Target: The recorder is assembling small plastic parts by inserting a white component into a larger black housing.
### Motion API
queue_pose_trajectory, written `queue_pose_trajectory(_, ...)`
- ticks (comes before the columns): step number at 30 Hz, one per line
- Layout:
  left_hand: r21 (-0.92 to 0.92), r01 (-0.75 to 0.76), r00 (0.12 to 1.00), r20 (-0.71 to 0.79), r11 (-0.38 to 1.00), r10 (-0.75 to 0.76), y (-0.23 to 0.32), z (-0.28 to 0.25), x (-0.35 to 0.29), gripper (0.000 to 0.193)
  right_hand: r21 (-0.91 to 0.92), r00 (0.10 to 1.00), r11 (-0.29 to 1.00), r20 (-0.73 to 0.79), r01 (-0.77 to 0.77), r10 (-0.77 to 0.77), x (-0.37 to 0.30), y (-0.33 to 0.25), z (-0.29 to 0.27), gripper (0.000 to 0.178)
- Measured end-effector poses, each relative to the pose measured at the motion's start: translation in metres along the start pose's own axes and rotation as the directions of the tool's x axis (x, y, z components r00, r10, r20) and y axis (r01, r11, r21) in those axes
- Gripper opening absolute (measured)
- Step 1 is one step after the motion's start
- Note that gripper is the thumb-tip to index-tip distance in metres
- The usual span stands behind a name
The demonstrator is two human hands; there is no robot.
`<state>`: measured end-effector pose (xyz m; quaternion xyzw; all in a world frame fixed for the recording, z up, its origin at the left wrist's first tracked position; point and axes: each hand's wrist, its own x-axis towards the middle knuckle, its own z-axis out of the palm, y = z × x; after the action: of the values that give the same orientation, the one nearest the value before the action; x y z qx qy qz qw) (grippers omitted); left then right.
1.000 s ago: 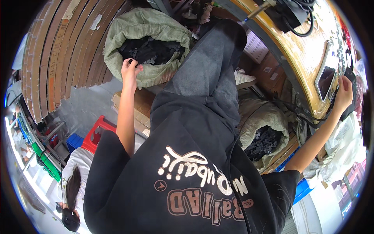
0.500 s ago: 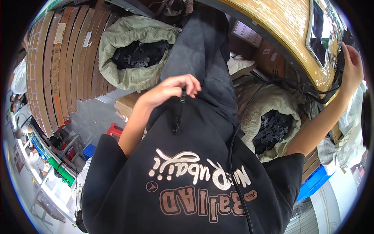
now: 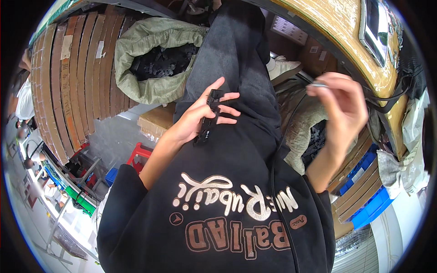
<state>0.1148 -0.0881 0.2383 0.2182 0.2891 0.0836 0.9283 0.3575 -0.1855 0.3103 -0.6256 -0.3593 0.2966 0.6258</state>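
In front of my chest, my left hand grips a narrow black plastic part between thumb and palm, several of its fingers stretched out beyond the part. Its exact kind is not clear. Out to the right, my right hand pinches a small, shiny, silvery piece between thumb and forefinger. Motion blurs this hand somewhat, and the piece is too small to name. Below the right hand sits a sack of black plastic pieces, partly covered by my forearm.
A second pale green sack of black pieces stands ahead on the left, beside a stack of brown cartons. A worn wooden tabletop carries a phone-like device at upper right. A black cable runs down my front.
My right hand has come from the table's far right edge toward my body, now with a silvery piece. My left hand has turned, showing the black part across its fingers.
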Motion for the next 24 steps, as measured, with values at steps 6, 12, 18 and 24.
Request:
queue_pose_trajectory(6, 0.0, 0.124, 0.991, -0.046, 0.992, -0.124, 0.002, 0.004, 0.0, 0.047, 0.373, 0.928, 0.854, 0.228, -0.364, 0.295, -0.024, 0.046, 0.045, 0.011)
queue_pose_trajectory(12, 0.475, 0.169, 0.966, -0.252, 0.864, -0.051, 0.005, 0.009, 0.002, 0.023, 0.38, 0.892, 0.811, 0.268, -0.445, 0.364, -0.033, 0.059, 0.061, 0.012)
queue_pose_trajectory(18, 0.424, -0.014, 0.899, -0.392, 0.906, 0.197, 0.005, 0.022, 0.009, 0.027, 0.411, 0.914, 0.816, 0.197, -0.406, 0.355, -0.033, 0.065, 0.054, 0.012)
queue_pose_trajectory(24, 0.175, -0.317, 0.877, -0.319, 0.932, 0.359, 0.013, 0.034, 0.016, 0.034, 0.417, 0.911, 0.81, 0.183, -0.412, 0.369, -0.033, 0.056, 0.052, 0.014)
